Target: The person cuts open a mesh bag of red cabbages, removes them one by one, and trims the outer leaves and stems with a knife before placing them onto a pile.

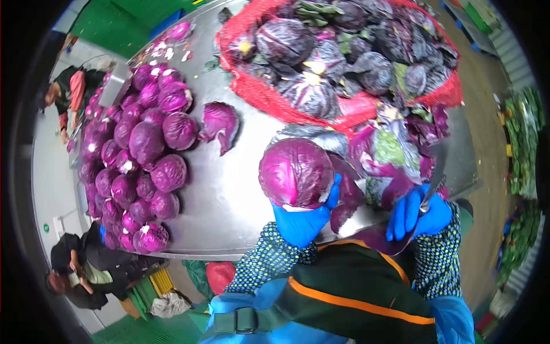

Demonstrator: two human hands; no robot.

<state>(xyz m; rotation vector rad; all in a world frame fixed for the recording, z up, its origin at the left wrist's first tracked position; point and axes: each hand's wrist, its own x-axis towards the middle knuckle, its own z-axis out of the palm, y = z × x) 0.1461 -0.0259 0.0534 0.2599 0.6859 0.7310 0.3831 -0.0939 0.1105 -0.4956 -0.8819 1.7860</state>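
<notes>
A peeled red cabbage (295,173) rests in my left hand (302,222), whose blue-gloved fingers wrap its underside. My right hand (421,213), gloved the same way, is closed around a knife (437,172) with the blade pointing up and away from me. A loose purple leaf (385,239) hangs at the fingers of that hand. Between my hands and beyond them lies a heap of stripped outer leaves (389,146). Behind the heap, a red mesh sack (260,97) lies open, full of untrimmed cabbages (285,41).
Many trimmed cabbages (146,142) are piled on the left of the metal table (220,189), beside a single leaf (219,126). Two people, one at upper left (74,92) and one at lower left (86,266), are nearby. Bagged green vegetables (522,143) line the right wall.
</notes>
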